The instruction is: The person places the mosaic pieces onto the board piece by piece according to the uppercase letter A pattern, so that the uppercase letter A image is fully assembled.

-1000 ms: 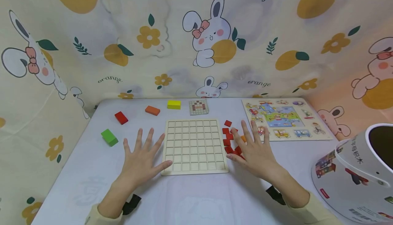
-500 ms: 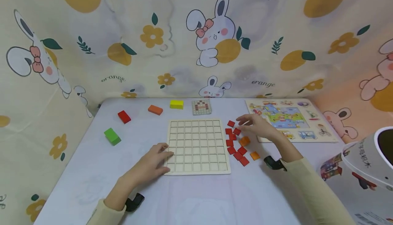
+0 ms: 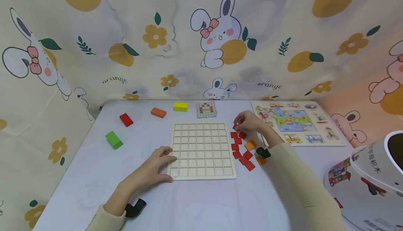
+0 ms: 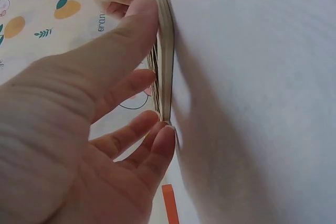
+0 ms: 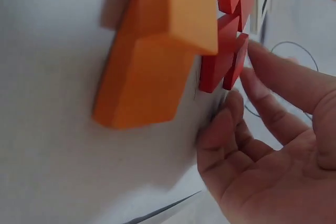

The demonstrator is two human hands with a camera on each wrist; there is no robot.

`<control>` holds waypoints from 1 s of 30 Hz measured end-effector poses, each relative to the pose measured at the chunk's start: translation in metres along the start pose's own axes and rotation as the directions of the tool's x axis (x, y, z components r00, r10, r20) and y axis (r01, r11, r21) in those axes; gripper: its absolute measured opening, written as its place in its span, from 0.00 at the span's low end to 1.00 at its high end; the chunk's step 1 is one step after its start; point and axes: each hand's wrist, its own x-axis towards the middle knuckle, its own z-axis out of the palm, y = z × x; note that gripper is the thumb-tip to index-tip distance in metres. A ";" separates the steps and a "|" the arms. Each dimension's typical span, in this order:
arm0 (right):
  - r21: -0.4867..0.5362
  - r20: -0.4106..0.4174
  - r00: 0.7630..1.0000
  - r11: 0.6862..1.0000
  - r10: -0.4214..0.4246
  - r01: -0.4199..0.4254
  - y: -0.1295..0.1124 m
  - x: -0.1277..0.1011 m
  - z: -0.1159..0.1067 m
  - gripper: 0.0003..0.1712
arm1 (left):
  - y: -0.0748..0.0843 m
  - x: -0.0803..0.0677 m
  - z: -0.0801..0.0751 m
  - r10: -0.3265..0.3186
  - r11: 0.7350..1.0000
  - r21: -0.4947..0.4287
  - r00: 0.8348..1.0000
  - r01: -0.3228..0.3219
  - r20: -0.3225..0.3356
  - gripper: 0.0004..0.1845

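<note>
The left hand (image 3: 153, 167) rests at the left edge of a pale wooden grid board (image 3: 201, 151), its fingers spread and loosely bent. In the left wrist view its thumb (image 4: 139, 17) and fingertips touch the board's edge (image 4: 166, 51). At the far end of a group of small red square tiles (image 3: 235, 147), the right hand (image 3: 248, 121) pinches one red tile (image 3: 235, 127), partly covered by its fingertips. Orange pieces (image 5: 142, 82) lie close to that hand in the right wrist view.
Behind the board lie a patterned card (image 3: 206, 109), a yellow block (image 3: 180, 106) and an orange block (image 3: 158, 112). A red block (image 3: 126, 120) and a green block (image 3: 114, 140) lie left. A picture puzzle (image 3: 292, 120) and a white bucket (image 3: 362, 185) stand right.
Both hands were spread flat over the table; the left has settled on the board's edge. The right has moved to the far red tile and its fingers have closed round it.
</note>
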 end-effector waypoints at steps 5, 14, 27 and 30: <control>-0.055 -0.017 0.999 0.998 -0.034 0.033 0.006 0.004 0.003 0.09 | -0.001 0.000 0.000 -0.004 1.000 -0.023 1.000 0.004 -0.001 0.36; 0.040 -0.005 0.986 0.985 -0.168 0.168 -0.003 0.013 0.000 0.06 | 0.000 0.000 0.000 0.013 1.000 -0.024 1.000 -0.012 0.011 0.36; 0.244 0.127 0.960 0.946 -0.251 0.215 -0.066 0.064 0.049 0.09 | -0.001 0.000 0.000 0.042 0.999 -0.027 0.999 -0.041 0.030 0.35; 0.213 0.119 0.954 0.946 -0.274 0.245 -0.074 0.069 0.055 0.09 | 0.000 0.000 0.000 0.043 0.999 -0.014 0.999 -0.042 0.032 0.35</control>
